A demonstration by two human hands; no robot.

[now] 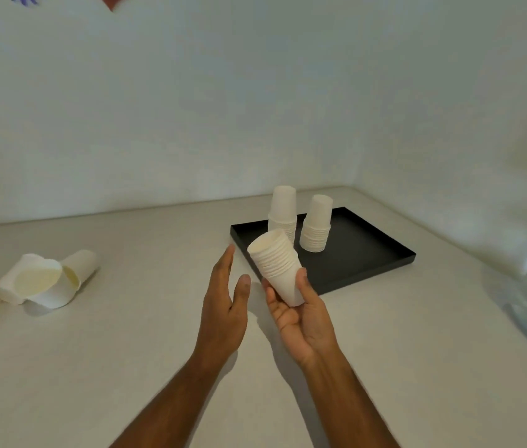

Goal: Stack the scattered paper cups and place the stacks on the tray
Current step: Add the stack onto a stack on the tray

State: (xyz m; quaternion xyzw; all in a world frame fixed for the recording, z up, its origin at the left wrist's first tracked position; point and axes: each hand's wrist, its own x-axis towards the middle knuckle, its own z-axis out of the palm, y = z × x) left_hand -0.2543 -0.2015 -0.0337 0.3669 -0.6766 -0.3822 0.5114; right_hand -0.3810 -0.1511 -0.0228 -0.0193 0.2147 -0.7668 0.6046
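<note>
Right hand [301, 313] grips nested stack of white paper cups [276, 265], tilted, at 7 o'clock of black rectangular tray [362, 257]. Left hand [223, 305] spread, empty. Advise: invert stack, seat rims flat beside standing stacks [299, 223].

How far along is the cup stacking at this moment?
Done: two upside-down stacks stand on the black tray. In hand: the right hand holds a third stack, mouth up and tilted, not yet on the tray; the left hand is open beside it. Left: several loose cups lie on the table's left side.
</note>
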